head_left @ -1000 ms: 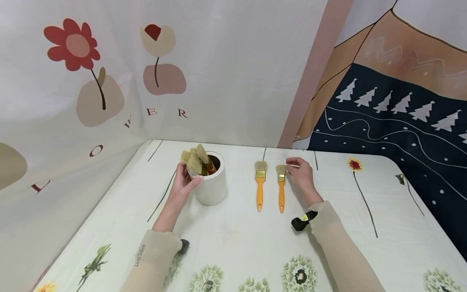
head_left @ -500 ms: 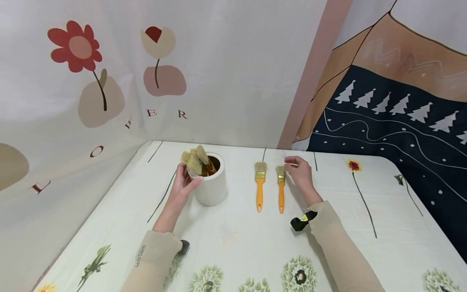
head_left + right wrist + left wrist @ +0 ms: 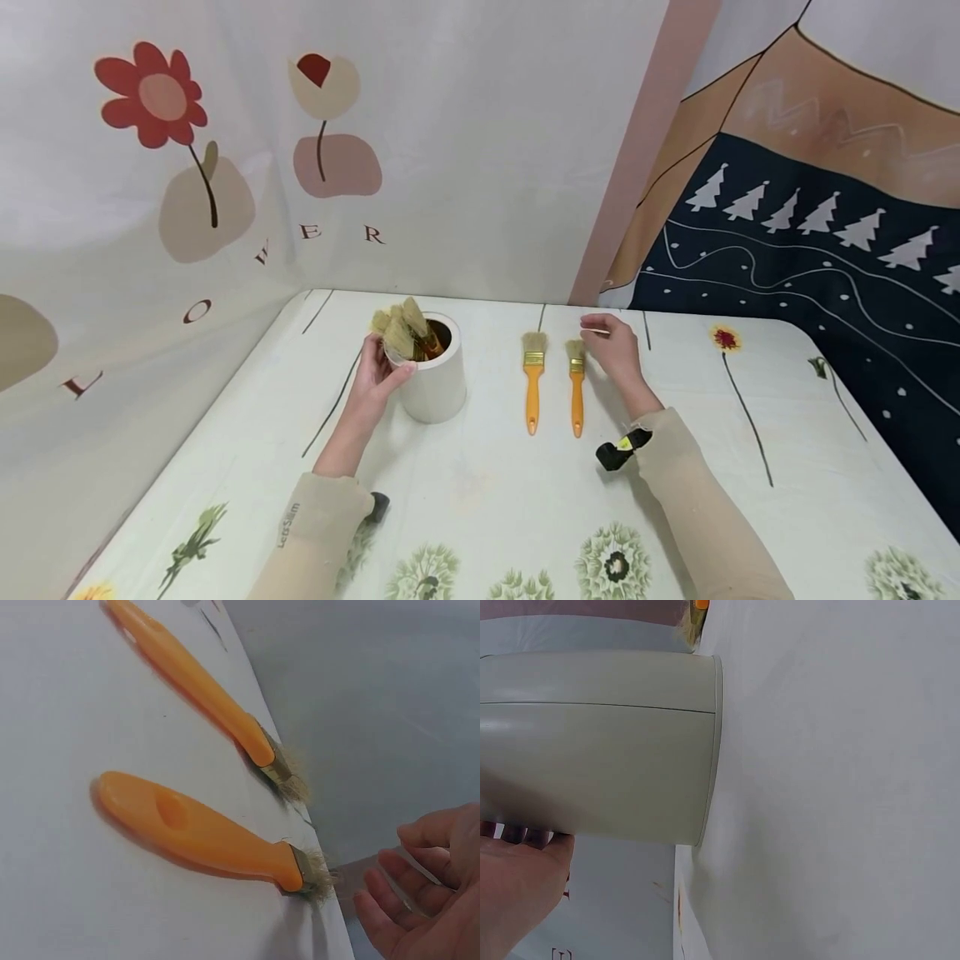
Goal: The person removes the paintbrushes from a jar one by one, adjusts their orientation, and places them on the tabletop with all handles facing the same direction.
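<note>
1. My left hand [image 3: 369, 379] grips the white pot [image 3: 435, 392] at its rim: the thumb lies on the near side, the fingers curve behind the far left.
2. The pot stands upright on the white table [image 3: 480, 450], towards the back and left of its middle.
3. Several brushes [image 3: 405, 329] stand in the pot, pale bristles up, leaning left over the rim.
4. Right of the pot, a wide brush [image 3: 532, 387] and a narrow brush [image 3: 577, 387] lie side by side, apart. Both have orange handles pointing towards me, metal bands and pale bristles pointing away.
5. My right hand [image 3: 617, 348] is just beside the narrow brush's bristles, on their right. Its fingers are loosely bent and slightly spread, and the right wrist view shows a small gap between them and the bristles.
6. I wear beige sleeves [image 3: 705, 508], with a black device [image 3: 617, 452] at my right wrist.
7. Behind the table hangs a pale cloth [image 3: 480, 167] printed with flowers and letters.
</note>
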A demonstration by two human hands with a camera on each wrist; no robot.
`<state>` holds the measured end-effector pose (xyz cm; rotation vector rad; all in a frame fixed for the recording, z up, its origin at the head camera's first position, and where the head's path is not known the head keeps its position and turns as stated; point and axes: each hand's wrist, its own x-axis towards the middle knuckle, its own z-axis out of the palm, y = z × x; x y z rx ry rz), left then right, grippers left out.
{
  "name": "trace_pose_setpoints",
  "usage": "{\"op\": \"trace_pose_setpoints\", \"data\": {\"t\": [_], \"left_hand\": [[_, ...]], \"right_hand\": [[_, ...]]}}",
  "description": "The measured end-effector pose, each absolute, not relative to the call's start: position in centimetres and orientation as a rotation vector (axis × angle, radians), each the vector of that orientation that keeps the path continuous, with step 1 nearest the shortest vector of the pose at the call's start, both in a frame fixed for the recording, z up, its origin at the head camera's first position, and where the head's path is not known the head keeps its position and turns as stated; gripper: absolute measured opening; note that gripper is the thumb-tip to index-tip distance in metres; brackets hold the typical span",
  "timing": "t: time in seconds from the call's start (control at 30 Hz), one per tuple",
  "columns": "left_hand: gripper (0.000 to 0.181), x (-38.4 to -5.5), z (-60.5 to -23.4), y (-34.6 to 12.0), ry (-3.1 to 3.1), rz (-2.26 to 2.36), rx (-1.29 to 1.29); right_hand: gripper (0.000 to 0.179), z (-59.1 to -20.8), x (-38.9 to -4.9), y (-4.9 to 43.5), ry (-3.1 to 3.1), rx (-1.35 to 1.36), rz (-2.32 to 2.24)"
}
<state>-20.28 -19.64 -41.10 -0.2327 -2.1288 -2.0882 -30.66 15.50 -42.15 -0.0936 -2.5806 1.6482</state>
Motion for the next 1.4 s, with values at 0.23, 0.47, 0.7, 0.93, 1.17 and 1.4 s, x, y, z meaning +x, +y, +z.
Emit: {"op": "trace_pose_setpoints", "data": {"t": [0.23,0.47,0.7,0.93,1.17,1.4], "left_hand": [[0.067,-20.3,-41.1,-19.7,-2.133,-2.084,-0.237],[0.067,-20.3,-41.2,-19.7,-2.135,-2.086,-0.240],[0.065,-20.4,-41.2,-19.7,-2.137,-2.079,-0.229],[0.064,-20.3,-41.0,-19.6,-2.132,-2.092,-0.213],[0.063,-20.3,-41.0,-19.7,-2.126,-2.101,-0.231],[0.062,-20.4,-41.1,-19.7,-2.120,-2.109,-0.221]], "right_hand": [[0.028,-41.7,-30.5,15.1,-2.555,-0.081,1.644],[0.028,-41.4,-30.2,14.6,-2.564,-0.061,1.643],[0.029,-40.9,-29.7,14.2,-2.567,-0.030,1.682],[0.028,-40.8,-29.3,13.6,-2.552,0.021,1.703],[0.027,-41.1,-28.8,12.6,-2.579,0.032,1.699],[0.029,-41.1,-28.2,11.8,-2.566,0.083,1.721]]}}
